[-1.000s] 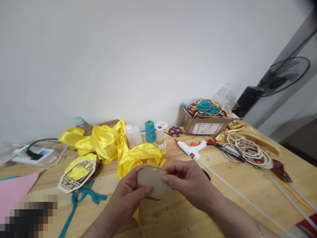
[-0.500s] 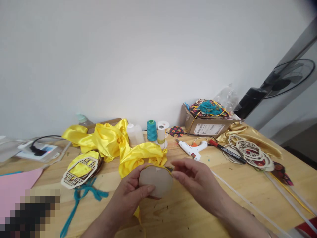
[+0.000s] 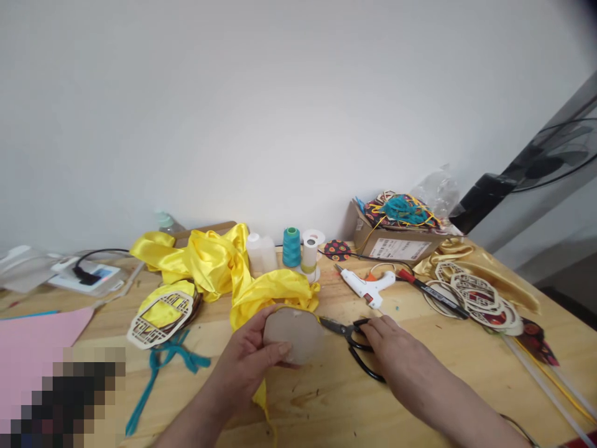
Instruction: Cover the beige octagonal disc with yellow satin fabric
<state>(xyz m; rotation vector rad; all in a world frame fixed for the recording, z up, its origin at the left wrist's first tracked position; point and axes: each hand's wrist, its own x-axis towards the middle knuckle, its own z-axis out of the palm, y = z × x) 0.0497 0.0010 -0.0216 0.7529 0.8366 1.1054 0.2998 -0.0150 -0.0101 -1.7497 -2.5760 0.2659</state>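
Note:
My left hand (image 3: pixel 259 345) grips a flat, rounded grey disc (image 3: pixel 298 336) by its left edge, the thumb lying across its face. A thin yellow edge shows along the disc's top. To the right, a pair of black-handled scissors (image 3: pixel 347 333) has its blades pointing left toward the disc. My right hand (image 3: pixel 389 342) has its fingers closed on the upper handle loop; the fingertips are partly hidden. Crumpled yellow satin (image 3: pixel 275 289) lies just behind the disc, and a yellow strip (image 3: pixel 260 395) hangs below my left hand.
Behind the scissors lies a white glue gun (image 3: pixel 368 286), with a black marker (image 3: pixel 438 295) and cut-out frames (image 3: pixel 476 292) to its right. A teal thread spool (image 3: pixel 291 247) stands near the wall. A filled cardboard box (image 3: pixel 396 242) is at back right; teal strips (image 3: pixel 177 354) lie left.
My right hand has left the disc's right edge and moved right and down onto the scissors' handle. The scissors now show plainly. My left hand still holds the disc.

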